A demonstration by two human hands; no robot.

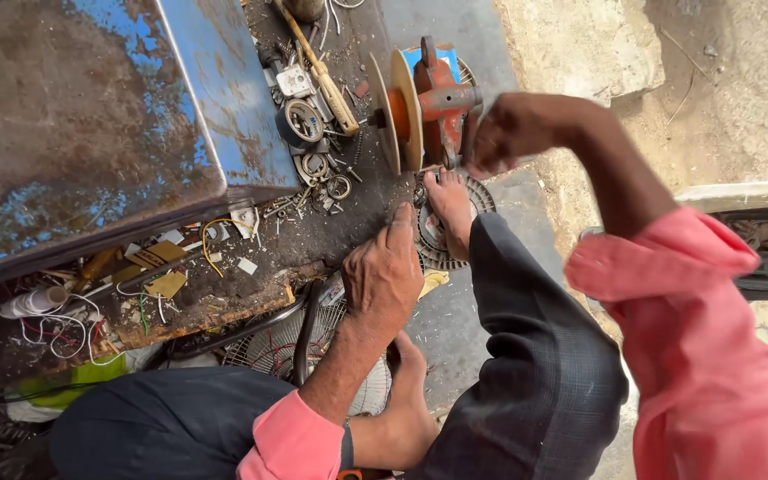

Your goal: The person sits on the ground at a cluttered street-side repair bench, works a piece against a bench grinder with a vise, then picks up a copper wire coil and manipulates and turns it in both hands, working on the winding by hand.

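Note:
An orange winding machine with a tan spool disc stands on the ground ahead of me. My right hand is closed around its grey crank handle at the machine's right side. My left hand rests palm down, fingers together, at the edge of the dirty wooden board, holding nothing I can see. My bare right foot presses on a round metal fan part just below the machine.
A rusty blue metal box fills the upper left. Bearings, rings, screws, wire bits and a wooden-handled tool litter the board. A wire fan guard lies under my left arm. Sandy ground and a stone slab lie right.

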